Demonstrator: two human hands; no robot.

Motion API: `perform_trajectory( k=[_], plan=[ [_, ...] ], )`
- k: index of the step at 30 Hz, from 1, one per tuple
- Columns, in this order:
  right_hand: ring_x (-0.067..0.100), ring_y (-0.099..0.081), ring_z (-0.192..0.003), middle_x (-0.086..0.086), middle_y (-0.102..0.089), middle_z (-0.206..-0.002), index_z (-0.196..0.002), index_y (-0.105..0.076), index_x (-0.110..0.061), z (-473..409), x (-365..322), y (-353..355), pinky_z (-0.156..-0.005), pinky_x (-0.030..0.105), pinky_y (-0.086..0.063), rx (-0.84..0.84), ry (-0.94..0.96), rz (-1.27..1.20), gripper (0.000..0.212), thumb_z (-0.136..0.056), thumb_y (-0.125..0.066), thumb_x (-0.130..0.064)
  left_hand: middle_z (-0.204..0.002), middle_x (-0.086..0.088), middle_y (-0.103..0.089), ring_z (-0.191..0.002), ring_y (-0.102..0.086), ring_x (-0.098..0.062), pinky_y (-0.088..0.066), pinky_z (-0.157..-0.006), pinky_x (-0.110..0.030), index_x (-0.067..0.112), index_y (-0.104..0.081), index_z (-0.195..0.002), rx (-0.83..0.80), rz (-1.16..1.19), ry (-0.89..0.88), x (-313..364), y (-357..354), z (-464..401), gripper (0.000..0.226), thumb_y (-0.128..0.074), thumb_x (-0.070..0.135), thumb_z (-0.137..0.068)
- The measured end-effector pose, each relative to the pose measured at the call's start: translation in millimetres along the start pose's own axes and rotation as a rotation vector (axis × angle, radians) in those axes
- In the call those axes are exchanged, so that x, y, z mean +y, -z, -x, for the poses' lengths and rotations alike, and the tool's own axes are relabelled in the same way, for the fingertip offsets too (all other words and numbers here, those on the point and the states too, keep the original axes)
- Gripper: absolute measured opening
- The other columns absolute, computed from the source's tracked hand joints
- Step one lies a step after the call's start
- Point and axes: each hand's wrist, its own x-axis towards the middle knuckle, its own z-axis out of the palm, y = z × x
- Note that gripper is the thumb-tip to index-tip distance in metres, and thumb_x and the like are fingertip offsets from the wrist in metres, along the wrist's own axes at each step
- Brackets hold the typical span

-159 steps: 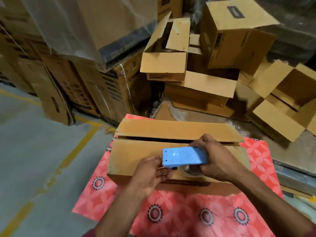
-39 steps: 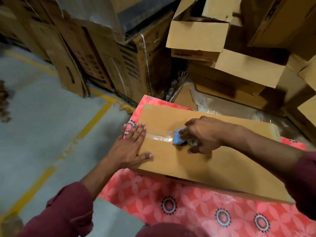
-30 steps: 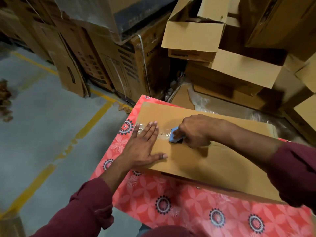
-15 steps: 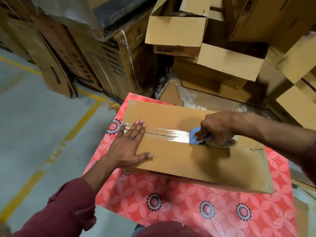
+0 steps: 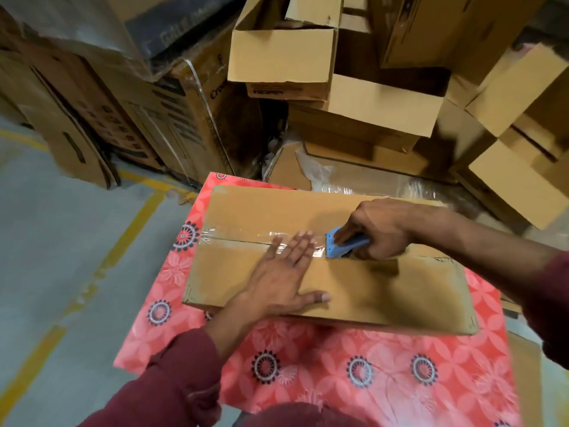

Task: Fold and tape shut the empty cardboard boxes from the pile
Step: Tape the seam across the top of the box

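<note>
Right grip: the right hand [image 5: 380, 231] has its fingers curled round the blue tape dispenser [image 5: 341, 246], pressing it on the box seam.
Left grip: the left hand [image 5: 284, 274] lies flat, fingers spread straight, pressing the clear tape [image 5: 246, 237].
Box: the cardboard box [image 5: 385, 291] lies flaps-closed on the red floral tabletop [image 5: 354, 374], long axis left to right, seam along it.
Hidden: the tape roll sits under the right hand; the seam beyond the dispenser shows untaped.
Edges: the box's left end nears the tabletop's left edge; bare cloth lies on the near side.
Around: a pile of open boxes [image 5: 308, 57] stands behind; grey floor [image 5: 55, 257] with yellow lines lies left.
</note>
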Motion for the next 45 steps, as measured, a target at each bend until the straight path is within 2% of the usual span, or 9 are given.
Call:
perform_trajectory(
  k=[4, 9, 13, 16, 18, 26, 33, 41, 45],
  plan=[
    [0.019, -0.062, -0.090, -0.009, -0.072, -0.110, -0.129, -0.068, -0.037, -12, -7, 0, -0.080, 0.031, -0.054, -0.037, -0.001, 0.017, 0.052, -0.082, -0.067, -0.059, -0.174, -0.005, 0.009, -0.161, 0.008, -0.018, -0.001, -0.130, -0.048, 0.011, -0.003, -0.167, 0.055, -0.010, 0.060, -74, -11, 56, 0.114, -0.012, 0.093, -0.089],
    [0.023, -0.055, -0.074, -0.015, -0.050, -0.069, -0.092, -0.067, -0.035, -43, -48, 11, -0.064, 0.031, -0.041, -0.035, 0.109, 0.061, 0.027, -0.080, -0.076, -0.057, -0.174, -0.008, -0.006, -0.161, -0.012, -0.023, -0.011, -0.128, -0.044, 0.009, -0.015, -0.166, 0.063, -0.064, 0.139, -167, -15, 133, 0.107, -0.029, 0.086, -0.093],
    [0.019, -0.060, -0.079, -0.010, -0.065, -0.090, -0.117, -0.068, -0.034, -65, -77, 9, -0.064, 0.032, -0.046, 0.024, 0.182, 0.095, 0.042, -0.081, -0.076, -0.053, -0.174, -0.006, -0.006, -0.161, -0.014, -0.025, -0.012, -0.128, -0.049, 0.011, -0.013, -0.167, 0.046, -0.067, 0.201, -204, -12, 166, 0.110, -0.030, 0.088, -0.091],
    [0.027, -0.063, -0.094, -0.003, -0.064, -0.120, -0.100, -0.063, -0.029, -78, -86, 2, -0.059, 0.032, -0.044, 0.083, 0.231, 0.209, 0.034, -0.081, -0.071, -0.055, -0.174, -0.008, -0.002, -0.161, -0.005, -0.023, -0.004, -0.129, -0.050, 0.008, -0.012, -0.166, 0.044, -0.044, 0.272, -190, -14, 151, 0.120, -0.027, 0.095, -0.085],
    [0.027, -0.062, -0.089, -0.003, -0.066, -0.110, -0.089, -0.054, -0.031, -82, -85, 0, -0.055, 0.032, -0.041, 0.080, 0.216, 0.241, 0.029, -0.081, -0.068, -0.056, -0.173, -0.009, 0.003, -0.160, 0.003, -0.021, -0.001, -0.129, -0.051, 0.006, -0.009, -0.166, 0.043, -0.013, 0.290, -169, -14, 132, 0.126, -0.023, 0.098, -0.081],
    [0.029, -0.065, -0.087, -0.001, -0.069, -0.105, -0.118, -0.067, -0.029, -69, -92, 6, -0.072, 0.043, -0.059, 0.014, 0.096, 0.268, 0.038, -0.086, -0.060, -0.046, -0.171, -0.010, 0.021, -0.158, 0.021, -0.020, 0.009, -0.129, -0.050, 0.006, 0.013, -0.164, 0.004, 0.004, 0.077, -61, -11, 57, 0.129, -0.003, 0.100, -0.078],
    [0.027, -0.059, -0.082, -0.006, -0.055, -0.090, -0.119, -0.065, -0.030, -51, -96, 18, -0.069, 0.036, -0.051, -0.020, 0.018, 0.201, 0.031, -0.090, -0.060, -0.040, -0.172, -0.008, 0.017, -0.159, 0.019, -0.019, 0.004, -0.130, -0.049, 0.008, 0.008, -0.165, 0.024, 0.001, 0.058, -65, -13, 59, 0.123, -0.005, 0.098, -0.082],
    [0.026, -0.063, -0.071, -0.002, -0.069, -0.086, -0.096, -0.069, -0.023, 0, -60, 11, -0.059, 0.028, -0.051, -0.196, -0.123, 0.273, 0.024, -0.072, -0.068, -0.023, -0.172, -0.008, 0.016, -0.159, 0.018, -0.019, 0.002, -0.130, -0.049, 0.008, 0.003, -0.166, 0.006, -0.014, 0.046, -65, -17, 59, 0.122, -0.006, 0.097, -0.083],
    [0.027, -0.067, -0.098, -0.016, -0.065, -0.131, -0.125, -0.060, -0.043, 19, -30, -16, -0.069, 0.030, -0.052, -0.046, -0.031, 0.311, 0.046, -0.080, -0.052, -0.043, -0.169, -0.008, 0.026, -0.157, 0.026, -0.021, 0.008, -0.127, -0.055, 0.009, 0.011, -0.164, -0.061, -0.037, 0.097, -54, -7, 57, 0.128, 0.000, 0.101, -0.076]
  ],
)
